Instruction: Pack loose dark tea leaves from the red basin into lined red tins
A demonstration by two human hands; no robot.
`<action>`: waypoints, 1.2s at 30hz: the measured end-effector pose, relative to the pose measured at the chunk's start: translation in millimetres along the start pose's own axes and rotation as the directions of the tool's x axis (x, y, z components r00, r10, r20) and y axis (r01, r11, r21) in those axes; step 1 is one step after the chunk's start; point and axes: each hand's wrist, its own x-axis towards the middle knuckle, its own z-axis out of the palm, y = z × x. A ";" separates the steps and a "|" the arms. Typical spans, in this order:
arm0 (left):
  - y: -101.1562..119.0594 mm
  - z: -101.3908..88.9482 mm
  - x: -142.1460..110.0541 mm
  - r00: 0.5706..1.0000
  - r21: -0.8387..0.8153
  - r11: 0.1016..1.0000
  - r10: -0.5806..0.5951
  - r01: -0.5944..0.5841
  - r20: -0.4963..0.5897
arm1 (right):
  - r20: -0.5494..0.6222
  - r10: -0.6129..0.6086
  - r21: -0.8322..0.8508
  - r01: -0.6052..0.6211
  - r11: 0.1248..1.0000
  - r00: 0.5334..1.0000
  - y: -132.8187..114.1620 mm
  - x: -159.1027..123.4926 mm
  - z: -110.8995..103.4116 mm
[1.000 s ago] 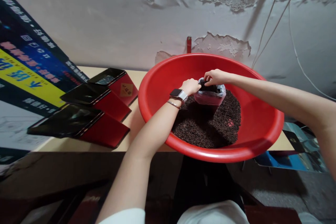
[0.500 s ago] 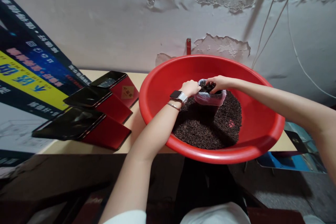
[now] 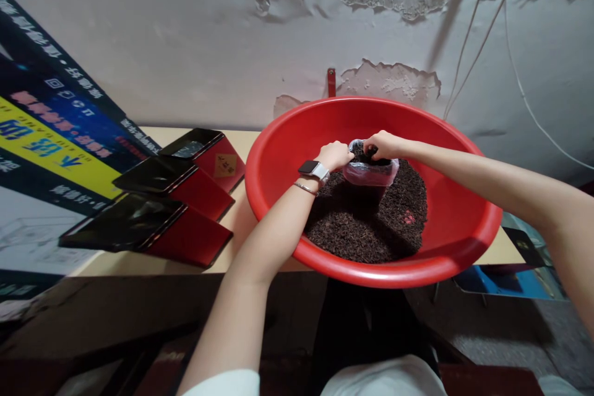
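A big red basin (image 3: 288, 136) stands on the table with a heap of dark loose tea leaves (image 3: 366, 229) in it. On the heap sits a small clear plastic bag (image 3: 371, 174) filled with the same leaves. My left hand (image 3: 335, 153), with a watch and a thin bangle on the wrist, is closed on the bag's left rim. My right hand (image 3: 383, 144) is closed over the bag's mouth, fingers pinched in the leaves at the top.
Three red boxes with black lids (image 3: 153, 198) lie in a row on the table left of the basin. A dark blue and yellow banner (image 3: 51, 136) leans at the far left. Behind is a peeling wall with thin cables (image 3: 482, 43). A blue object (image 3: 505, 281) sits low right.
My right hand dipped lower into the bag's mouth half a second ago and has since shifted slightly left over it. My left hand has kept its hold on the rim.
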 end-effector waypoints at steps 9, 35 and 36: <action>0.5 -1.2 -1.9 1.000 0.005 1.000 -0.014 0.014 0.006 | -0.208 0.069 0.234 -0.019 0.972 0.976 -4.6 -13.9 -15.4; -4.7 7.7 7.4 0.963 -0.171 0.984 -0.007 -0.041 -0.268 | 0.069 0.448 0.182 -0.453 0.873 0.891 31.8 -47.4 13.3; -4.8 7.7 7.4 0.973 -0.155 0.988 -0.015 -0.022 -0.232 | 0.084 0.456 0.221 -0.463 0.858 0.886 31.2 -47.7 14.3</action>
